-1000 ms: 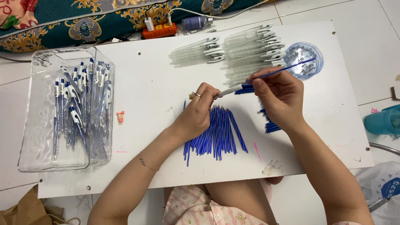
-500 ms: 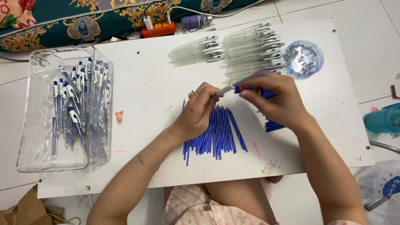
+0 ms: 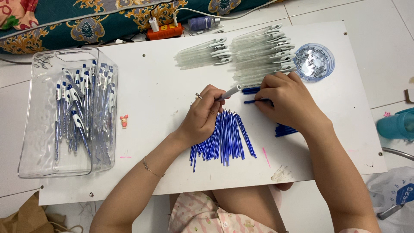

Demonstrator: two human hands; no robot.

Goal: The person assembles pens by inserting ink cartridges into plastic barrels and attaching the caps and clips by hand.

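My left hand (image 3: 202,116) grips a clear pen barrel (image 3: 231,92) that points up and to the right. Just right of it, my right hand (image 3: 286,101) lies palm down on the white board (image 3: 151,99), its fingers pinching a small blue pen part (image 3: 254,101) among a few others (image 3: 251,89). Under both hands spreads a fan of blue ink refills (image 3: 224,138). More blue parts (image 3: 284,129) show by my right wrist. Rows of empty clear barrels with white clips (image 3: 258,51) lie at the far side.
A clear plastic bin (image 3: 69,112) of finished blue-and-white pens stands at the left. A round blue-rimmed dish of tiny parts (image 3: 314,61) sits at the far right. A small pink figure (image 3: 124,121) lies near the bin. A teal cup (image 3: 394,125) stands off the board.
My right hand held a blue refill up toward the barrel, then dropped to the board among the blue parts. My left hand stayed put with the barrel.
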